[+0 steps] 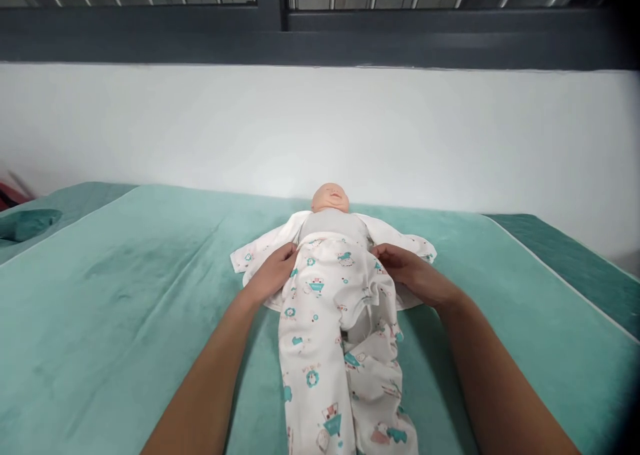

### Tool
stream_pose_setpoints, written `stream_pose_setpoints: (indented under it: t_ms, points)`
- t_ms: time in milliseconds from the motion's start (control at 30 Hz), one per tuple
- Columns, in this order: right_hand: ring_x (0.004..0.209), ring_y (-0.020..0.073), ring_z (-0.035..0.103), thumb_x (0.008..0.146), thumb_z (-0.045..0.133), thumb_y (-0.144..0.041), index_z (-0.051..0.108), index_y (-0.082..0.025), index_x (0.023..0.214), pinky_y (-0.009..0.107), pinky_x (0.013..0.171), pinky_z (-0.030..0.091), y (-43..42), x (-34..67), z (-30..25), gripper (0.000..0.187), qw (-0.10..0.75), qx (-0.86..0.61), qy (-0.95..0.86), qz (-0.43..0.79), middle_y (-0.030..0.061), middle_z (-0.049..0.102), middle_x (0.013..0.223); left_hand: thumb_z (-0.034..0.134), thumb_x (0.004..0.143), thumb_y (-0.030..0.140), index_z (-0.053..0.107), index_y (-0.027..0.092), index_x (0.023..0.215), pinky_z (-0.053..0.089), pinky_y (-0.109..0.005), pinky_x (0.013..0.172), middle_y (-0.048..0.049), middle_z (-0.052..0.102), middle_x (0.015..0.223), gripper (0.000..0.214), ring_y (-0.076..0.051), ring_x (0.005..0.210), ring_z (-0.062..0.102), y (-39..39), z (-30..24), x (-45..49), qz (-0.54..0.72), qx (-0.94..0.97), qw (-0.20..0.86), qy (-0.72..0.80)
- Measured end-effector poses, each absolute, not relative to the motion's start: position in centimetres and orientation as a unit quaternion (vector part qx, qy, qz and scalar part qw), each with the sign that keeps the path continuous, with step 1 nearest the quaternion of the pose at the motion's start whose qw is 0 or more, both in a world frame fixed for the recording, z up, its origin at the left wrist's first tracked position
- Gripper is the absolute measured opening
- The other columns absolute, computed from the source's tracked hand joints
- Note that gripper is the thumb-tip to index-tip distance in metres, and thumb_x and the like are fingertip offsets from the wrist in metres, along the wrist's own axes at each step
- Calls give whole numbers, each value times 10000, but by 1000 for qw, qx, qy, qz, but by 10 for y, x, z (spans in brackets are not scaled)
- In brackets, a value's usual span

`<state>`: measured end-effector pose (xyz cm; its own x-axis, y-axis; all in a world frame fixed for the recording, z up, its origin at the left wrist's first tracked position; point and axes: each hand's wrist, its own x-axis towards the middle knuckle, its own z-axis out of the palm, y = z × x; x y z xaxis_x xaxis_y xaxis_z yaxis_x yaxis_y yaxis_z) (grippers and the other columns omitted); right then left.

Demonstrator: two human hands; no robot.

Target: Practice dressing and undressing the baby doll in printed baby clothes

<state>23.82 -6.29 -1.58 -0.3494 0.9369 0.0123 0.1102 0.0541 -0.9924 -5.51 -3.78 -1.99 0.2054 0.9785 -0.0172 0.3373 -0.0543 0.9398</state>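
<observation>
A baby doll (pixel 330 198) lies on its back on a green cover, head toward the wall. Its torso is grey, and a white long-sleeved top (pixel 395 235) is spread open under it with both sleeves out to the sides. White printed baby trousers (pixel 320 288) reach up to the doll's waist, the legs stretching toward me. At the waistband's left side, my left hand (pixel 273 272) has its fingers closed on the trouser edge. My right hand (pixel 413 268) pinches the waistband's right side, its fingertips partly hidden by cloth. The right trouser leg is bunched and wrinkled.
The green cover (pixel 150 295) spreads over the whole surface, with darker green parts at both sides. Behind the doll's head rises a white wall (pixel 200 128), below a dark window frame with metal bars. A red item (pixel 11 196) shows at the far left.
</observation>
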Motion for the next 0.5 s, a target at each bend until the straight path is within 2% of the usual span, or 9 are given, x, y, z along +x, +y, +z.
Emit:
stream_pose_setpoints:
  t_ms: [67,167,267,367,500]
  points:
    - [933,221,600,683,768,-376,603,-197,919,357,818,489,-68,238,-14,340,357,-417,-620,561,41,670,975,579,793,524,595,196,762,384,-246,591,11,590,728,330,-156,690,510,-43,-16,-57,347,609,497,511]
    - [961,228,603,662,783,-346,598,-198,919,363,836,489,-73,235,-14,350,348,-426,-609,571,40,672,984,634,744,522,635,194,814,433,-268,594,-8,626,707,335,-181,689,563,-48,-18,-59,359,563,555,496]
    - [921,213,608,648,786,-339,600,-199,916,329,787,495,-74,232,-19,355,368,-443,-590,566,32,667,956,667,725,498,659,187,877,474,-291,626,-29,661,739,346,-200,722,606,-48,-22,-60,362,528,597,483]
    - [802,183,609,632,784,-320,601,-195,867,292,689,490,-73,227,-23,323,391,-458,-561,568,17,663,879,665,749,474,667,195,996,511,-318,725,-54,700,886,373,-214,836,638,-47,-23,-60,363,502,638,456]
    - [775,216,627,620,777,-361,658,-189,837,331,670,509,-74,223,-25,302,388,-478,-556,559,31,681,793,668,769,456,647,218,1121,528,-338,776,-68,708,1015,426,-230,926,650,-50,-20,-58,358,469,682,431]
